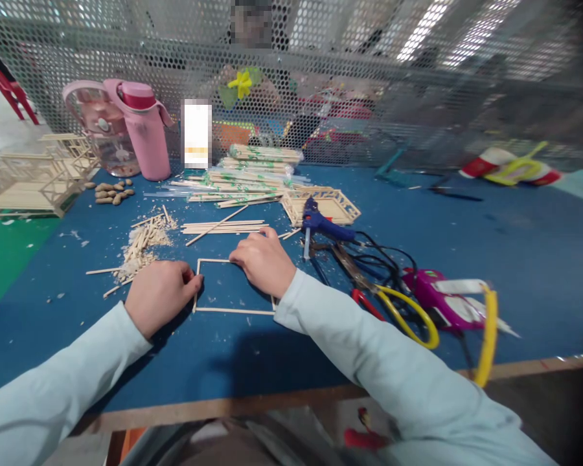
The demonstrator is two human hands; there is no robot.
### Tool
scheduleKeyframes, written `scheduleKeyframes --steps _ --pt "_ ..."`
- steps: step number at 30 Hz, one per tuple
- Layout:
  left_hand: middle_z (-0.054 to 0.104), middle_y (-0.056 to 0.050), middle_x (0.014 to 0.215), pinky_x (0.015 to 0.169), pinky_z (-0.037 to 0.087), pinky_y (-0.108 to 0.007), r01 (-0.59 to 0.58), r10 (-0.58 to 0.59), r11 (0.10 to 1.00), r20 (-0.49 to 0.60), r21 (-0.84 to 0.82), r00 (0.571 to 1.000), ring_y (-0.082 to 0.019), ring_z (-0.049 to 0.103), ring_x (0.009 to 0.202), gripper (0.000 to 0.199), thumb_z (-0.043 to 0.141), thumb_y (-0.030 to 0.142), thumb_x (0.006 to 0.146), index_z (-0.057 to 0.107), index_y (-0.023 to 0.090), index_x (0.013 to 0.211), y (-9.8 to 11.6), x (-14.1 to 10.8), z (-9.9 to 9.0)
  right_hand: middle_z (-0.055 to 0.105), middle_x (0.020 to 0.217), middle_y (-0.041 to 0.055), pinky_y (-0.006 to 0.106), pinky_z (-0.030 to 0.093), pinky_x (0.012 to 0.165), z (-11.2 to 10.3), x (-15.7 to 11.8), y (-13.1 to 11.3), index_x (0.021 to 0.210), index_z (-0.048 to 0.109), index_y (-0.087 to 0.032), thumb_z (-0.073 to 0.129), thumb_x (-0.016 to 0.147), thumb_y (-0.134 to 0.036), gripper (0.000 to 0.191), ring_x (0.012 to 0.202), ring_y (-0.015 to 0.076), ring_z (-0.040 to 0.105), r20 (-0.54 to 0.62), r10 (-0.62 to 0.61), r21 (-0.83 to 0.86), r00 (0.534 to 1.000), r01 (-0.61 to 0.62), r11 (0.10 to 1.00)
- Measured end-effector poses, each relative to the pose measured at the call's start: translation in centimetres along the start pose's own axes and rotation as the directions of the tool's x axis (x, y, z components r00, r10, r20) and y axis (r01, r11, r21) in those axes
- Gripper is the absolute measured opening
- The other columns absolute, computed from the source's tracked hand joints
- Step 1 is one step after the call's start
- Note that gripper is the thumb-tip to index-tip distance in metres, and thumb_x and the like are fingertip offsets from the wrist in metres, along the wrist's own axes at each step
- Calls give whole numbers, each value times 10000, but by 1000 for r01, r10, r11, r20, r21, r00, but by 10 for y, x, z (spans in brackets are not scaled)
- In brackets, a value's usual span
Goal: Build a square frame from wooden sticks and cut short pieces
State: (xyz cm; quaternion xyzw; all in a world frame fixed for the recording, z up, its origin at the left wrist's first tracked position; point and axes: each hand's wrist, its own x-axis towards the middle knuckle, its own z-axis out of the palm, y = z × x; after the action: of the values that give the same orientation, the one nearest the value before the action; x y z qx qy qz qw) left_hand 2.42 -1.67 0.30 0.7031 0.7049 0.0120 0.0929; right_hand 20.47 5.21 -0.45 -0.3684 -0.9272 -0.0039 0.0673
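A rectangular frame of thin wooden sticks lies flat on the blue tabletop. My left hand grips its left side between thumb and fingers. Pressed to the far side of the frame is my right hand, its fingers bent down on the stick; the forearm covers part of the right side. Loose sticks lie just beyond the frame. To the left is a heap of short stick pieces and crumbs. A blue glue gun rests right of my right hand.
Scissors with yellow handles, cables and a purple glue gun lie to the right. Bagged sticks, a small wooden tray, peanuts and a pink bottle stand farther back. A perforated metal screen closes the far edge.
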Motion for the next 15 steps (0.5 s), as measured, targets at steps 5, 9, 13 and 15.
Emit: scheduleKeyframes --steps 5,9,13,15 --pt "671 -71 654 561 340 -288 -14 14 1000 7 10 1000 -219 612 645 405 351 458 802 651 208 696 -1 0 0 684 783 32 402 151 871 -2 -1 0 785 698 -206 492 819 -135 220 811 180 482 -1 -4 -9 1000 4 1000" --pt "684 -79 688 565 355 -291 -41 41 999 14 0 999 -224 622 662 418 337 457 820 653 203 721 -1 0 -1 680 780 36 403 157 875 -4 -1 -1 790 699 -207 490 821 -131 225 818 182 483 5 -19 1 1000 19 1000" --pt "692 -87 707 572 363 -291 -45 45 999 25 1 999 -224 627 678 420 345 463 820 661 197 741 -2 1 -1 682 782 35 403 162 872 -2 1 -1 783 700 -206 482 832 -140 233 813 182 487 14 -17 5 1000 16 1000" --pt "691 -88 711 573 364 -291 -46 45 999 27 5 999 -229 627 684 421 350 471 817 663 198 747 -2 2 -1 685 789 36 404 159 875 -3 1 1 782 699 -204 479 836 -142 235 814 183 493 16 -18 8 1000 18 1000"
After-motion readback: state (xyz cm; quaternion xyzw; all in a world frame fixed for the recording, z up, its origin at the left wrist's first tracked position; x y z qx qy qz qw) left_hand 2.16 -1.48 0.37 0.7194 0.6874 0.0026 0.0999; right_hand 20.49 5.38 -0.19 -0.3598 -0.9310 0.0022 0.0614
